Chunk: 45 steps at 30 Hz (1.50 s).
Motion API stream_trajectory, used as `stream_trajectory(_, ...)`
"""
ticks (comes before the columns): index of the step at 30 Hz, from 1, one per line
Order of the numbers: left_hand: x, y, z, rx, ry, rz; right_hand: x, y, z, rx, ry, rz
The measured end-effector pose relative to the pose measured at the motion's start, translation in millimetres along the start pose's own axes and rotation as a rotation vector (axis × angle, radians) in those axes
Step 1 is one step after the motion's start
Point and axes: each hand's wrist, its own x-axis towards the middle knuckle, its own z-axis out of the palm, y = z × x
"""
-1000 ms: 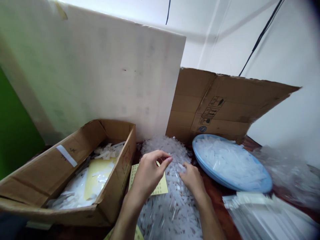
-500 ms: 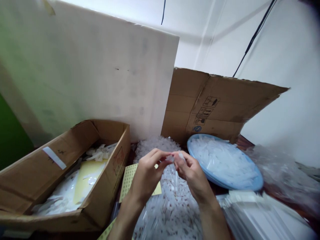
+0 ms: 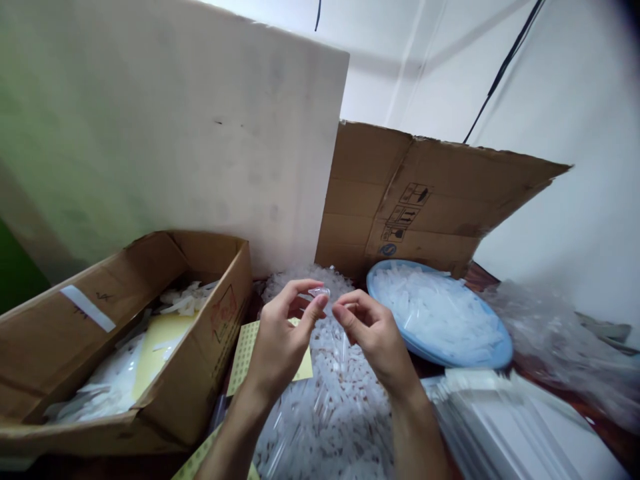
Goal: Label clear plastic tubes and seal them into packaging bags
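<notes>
A small clear plastic piece (image 3: pixel 319 292) is pinched between the thumb and forefinger of my left hand (image 3: pixel 283 333). My right hand (image 3: pixel 373 330) is just to its right, thumb and fingertips pressed together; what lies between them, if anything, is too small to make out. Both hands hover over a large heap of small clear and whitish plastic pieces (image 3: pixel 333 427). Beside my left wrist lies a yellow sheet with rows of small round marks (image 3: pixel 245 343).
An open cardboard box (image 3: pixel 200 373) with white scraps stands at the left. On the right are a blue basin (image 3: pixel 483 363) of translucent strips, a stack of white sheets (image 3: pixel 540 427) and crumpled clear plastic (image 3: pixel 560 340). Cardboard panels (image 3: pixel 425 200) stand behind.
My hands have moved apart from each other, and the clear piece now shows in my left fingertips. The view has shifted slightly, so the surroundings sit a little further left and higher.
</notes>
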Motion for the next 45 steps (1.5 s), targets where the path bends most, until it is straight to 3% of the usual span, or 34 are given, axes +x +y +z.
stream_trajectory(5,-2.8,2.1,6.4,0.054,-0.041,-0.011,-0.4,-6.5,6.6,0.016,-0.021,-0.013)
stream_trajectory(11,-4.1,5.0,0.8,0.026,0.054,-0.011,-0.3,-0.9,3.7,-0.023,0.048,-0.012)
stream_trajectory(18,-1.1,-0.7,1.4,0.080,-0.117,0.122,-1.2,-2.2,-3.5,-0.140,0.073,-0.087)
stream_trajectory(27,-4.4,3.3,6.4,0.072,-0.147,0.046,-7.6,-5.5,-16.2,-0.034,0.036,-0.071)
stream_trajectory(31,-2.8,1.7,4.1,0.083,-0.186,0.096,-6.1,-6.2,-19.0,-0.019,0.090,-0.056)
stream_trajectory(34,-1.8,1.5,3.5,0.112,-0.227,0.146,-5.0,-9.1,-17.4,-0.028,0.058,-0.010)
stream_trajectory(37,-2.4,2.6,5.5,0.086,-0.196,0.098,-4.4,-11.8,-15.1,-0.034,0.036,0.008)
stream_trajectory(41,-2.8,0.3,8.3,0.084,-0.106,0.009,-3.9,-13.4,-16.9,-0.049,0.119,-0.105)
stream_trajectory(45,-1.5,-3.0,8.1,0.067,-0.073,0.007,-3.9,-13.1,-21.1,-0.052,0.121,-0.137)
